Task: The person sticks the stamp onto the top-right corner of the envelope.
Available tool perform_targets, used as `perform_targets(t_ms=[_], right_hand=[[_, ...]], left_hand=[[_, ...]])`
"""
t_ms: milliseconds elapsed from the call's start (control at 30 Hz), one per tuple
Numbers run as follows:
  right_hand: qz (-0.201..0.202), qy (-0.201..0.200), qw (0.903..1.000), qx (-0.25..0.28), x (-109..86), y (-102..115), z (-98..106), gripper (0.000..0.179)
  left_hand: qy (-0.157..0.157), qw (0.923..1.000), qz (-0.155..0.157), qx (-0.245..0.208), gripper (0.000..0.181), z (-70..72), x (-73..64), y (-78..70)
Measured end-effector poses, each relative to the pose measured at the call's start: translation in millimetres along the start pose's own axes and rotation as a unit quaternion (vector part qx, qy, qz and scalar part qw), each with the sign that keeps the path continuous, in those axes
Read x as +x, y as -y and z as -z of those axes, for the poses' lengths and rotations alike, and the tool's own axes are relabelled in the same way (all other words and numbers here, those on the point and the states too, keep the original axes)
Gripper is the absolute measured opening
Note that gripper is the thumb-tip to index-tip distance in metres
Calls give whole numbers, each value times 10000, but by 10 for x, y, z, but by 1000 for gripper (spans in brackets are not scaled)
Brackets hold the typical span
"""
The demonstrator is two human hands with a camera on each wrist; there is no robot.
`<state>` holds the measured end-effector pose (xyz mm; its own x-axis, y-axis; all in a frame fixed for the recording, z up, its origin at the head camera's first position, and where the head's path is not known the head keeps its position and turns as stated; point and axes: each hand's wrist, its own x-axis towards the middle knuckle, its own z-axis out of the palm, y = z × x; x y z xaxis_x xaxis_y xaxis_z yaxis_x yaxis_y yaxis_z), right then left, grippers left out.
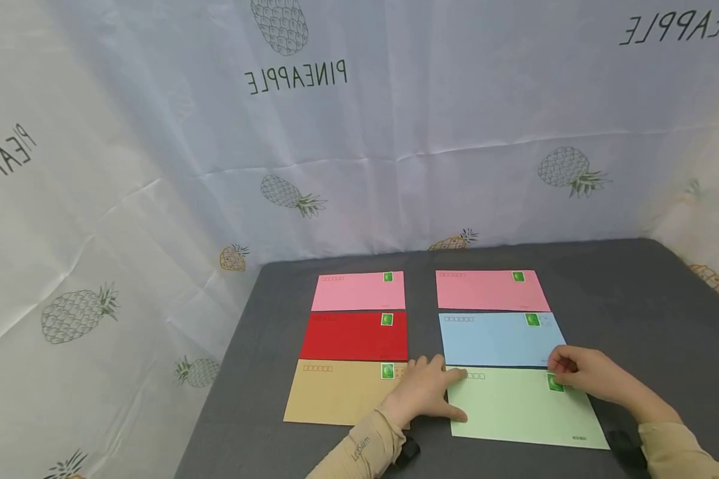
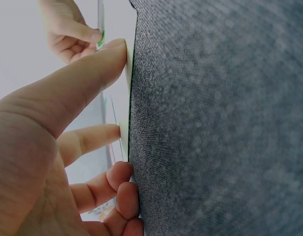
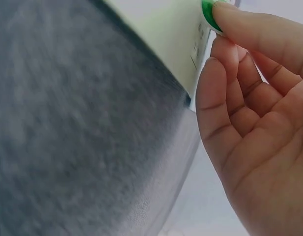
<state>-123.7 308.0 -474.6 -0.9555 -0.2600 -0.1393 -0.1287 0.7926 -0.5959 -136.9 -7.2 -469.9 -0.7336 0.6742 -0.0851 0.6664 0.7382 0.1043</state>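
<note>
A light green envelope (image 1: 515, 412) lies at the front right of the grey table. Its left edge is held down by my left hand (image 1: 422, 389), with the thumb and a finger stretched out and spread on the paper; the other fingers reach toward the tan envelope (image 1: 329, 399). Over the green envelope's upper right corner, my right hand (image 1: 593, 376) pinches a small green stamp (image 1: 554, 382). In the right wrist view the thumb covers part of that stamp (image 3: 210, 14), and the other fingers are curled beneath. Whether the stamp touches the paper, I cannot tell.
Behind the green envelope lie a blue envelope (image 1: 497, 339) and a pink one (image 1: 485, 291). The left column has another pink envelope (image 1: 353, 293) and a red one (image 1: 347, 336); each bears a green stamp. A pineapple-print curtain (image 1: 395, 133) hangs behind the table (image 1: 234, 399).
</note>
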Motion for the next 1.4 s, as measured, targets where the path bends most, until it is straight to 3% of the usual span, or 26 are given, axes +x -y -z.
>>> perform_targets(t_ms=[1400], right_hand=[[105,-121,9979,-628,25,26,-5,5]], left_hand=[[78,10000,-13,-54,68,20,4,6]])
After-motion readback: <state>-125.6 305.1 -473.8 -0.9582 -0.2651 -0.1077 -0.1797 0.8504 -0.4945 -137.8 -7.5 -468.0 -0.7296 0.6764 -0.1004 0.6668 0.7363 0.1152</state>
